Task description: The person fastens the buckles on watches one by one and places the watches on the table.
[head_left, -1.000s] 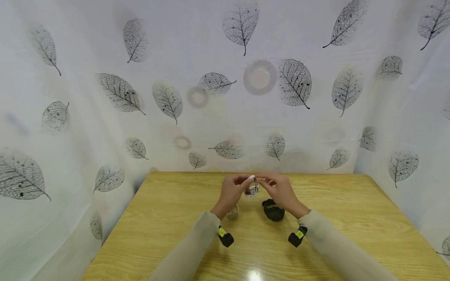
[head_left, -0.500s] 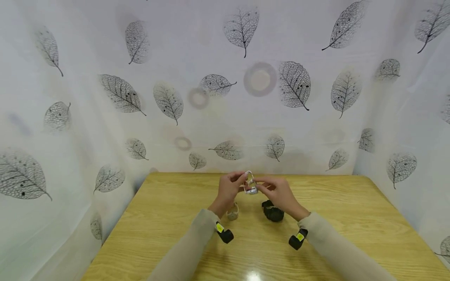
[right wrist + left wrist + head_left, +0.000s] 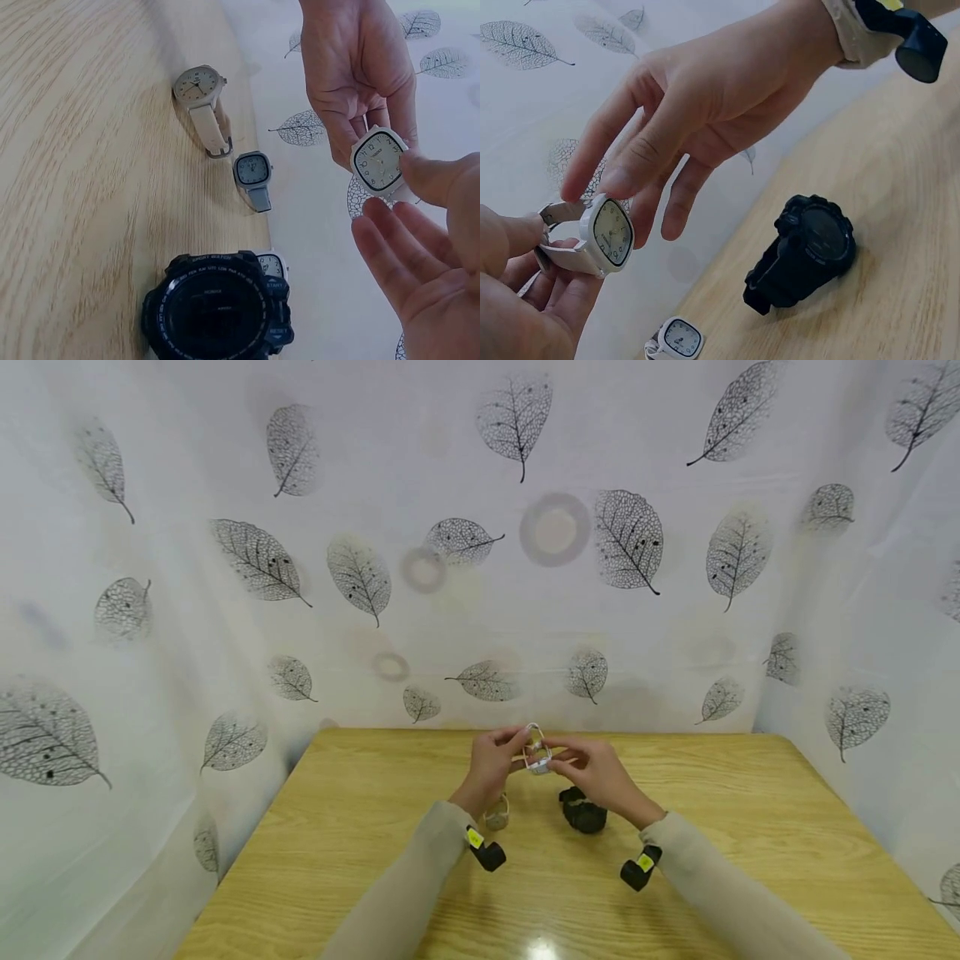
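Observation:
A white wristwatch (image 3: 538, 767) with a rounded square face is held above the table between both hands. My left hand (image 3: 489, 768) grips its strap, seen at lower left in the left wrist view. With thumb and forefinger, my right hand (image 3: 602, 777) pinches the edge of the case. The dial (image 3: 379, 161) faces the right wrist camera, and fingers hide part of the strap. Below the right hand a chunky black digital watch (image 3: 583, 814) lies on the table. A beige-strapped round watch (image 3: 199, 86) stands on its strap below the left hand.
A grey-strapped square watch (image 3: 253, 169) lies near the beige one. Another white square watch (image 3: 680, 339) is partly hidden behind the black watch in the right wrist view. The wooden table (image 3: 720, 843) ends against a leaf-patterned curtain (image 3: 450, 610).
Over the past second the white watch has turned, so its strap loop now points upward. My right fingers have moved from the strap's top down to the case. The watches below stay put.

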A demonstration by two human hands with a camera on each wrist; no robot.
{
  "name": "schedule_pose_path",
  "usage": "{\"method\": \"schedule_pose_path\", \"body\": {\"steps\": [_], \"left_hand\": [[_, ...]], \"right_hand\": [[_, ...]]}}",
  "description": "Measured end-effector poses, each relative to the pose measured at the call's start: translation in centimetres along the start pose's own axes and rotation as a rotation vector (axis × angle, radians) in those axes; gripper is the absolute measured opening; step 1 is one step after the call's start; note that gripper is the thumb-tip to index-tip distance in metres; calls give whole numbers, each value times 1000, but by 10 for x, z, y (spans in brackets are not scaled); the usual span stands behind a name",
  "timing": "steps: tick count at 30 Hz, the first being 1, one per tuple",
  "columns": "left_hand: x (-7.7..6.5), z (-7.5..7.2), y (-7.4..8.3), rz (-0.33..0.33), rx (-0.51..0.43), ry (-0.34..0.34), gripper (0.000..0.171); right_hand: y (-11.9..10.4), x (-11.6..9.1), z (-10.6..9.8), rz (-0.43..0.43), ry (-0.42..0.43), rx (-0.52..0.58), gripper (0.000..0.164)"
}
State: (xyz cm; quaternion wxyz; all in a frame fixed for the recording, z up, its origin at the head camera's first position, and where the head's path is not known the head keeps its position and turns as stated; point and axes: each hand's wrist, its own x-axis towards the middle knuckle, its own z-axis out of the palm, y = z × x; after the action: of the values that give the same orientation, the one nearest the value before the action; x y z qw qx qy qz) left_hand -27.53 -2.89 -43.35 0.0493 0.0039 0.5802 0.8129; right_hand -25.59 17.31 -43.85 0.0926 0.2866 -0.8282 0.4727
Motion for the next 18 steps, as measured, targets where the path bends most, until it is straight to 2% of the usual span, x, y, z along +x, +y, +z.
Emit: {"method": "schedule_pose_path", "body": {"steps": [7, 13, 18], "left_hand": [[-1, 4, 1, -12, 16, -22, 25], [0, 5, -7, -11, 50, -54, 28], [-1, 5, -8, -19, 139, -139, 42]], "right_hand": [[1, 0, -4, 7, -31, 34, 36], [3, -3, -6, 47, -9, 23, 35], [5, -4, -8, 86, 18, 3, 35]]}}
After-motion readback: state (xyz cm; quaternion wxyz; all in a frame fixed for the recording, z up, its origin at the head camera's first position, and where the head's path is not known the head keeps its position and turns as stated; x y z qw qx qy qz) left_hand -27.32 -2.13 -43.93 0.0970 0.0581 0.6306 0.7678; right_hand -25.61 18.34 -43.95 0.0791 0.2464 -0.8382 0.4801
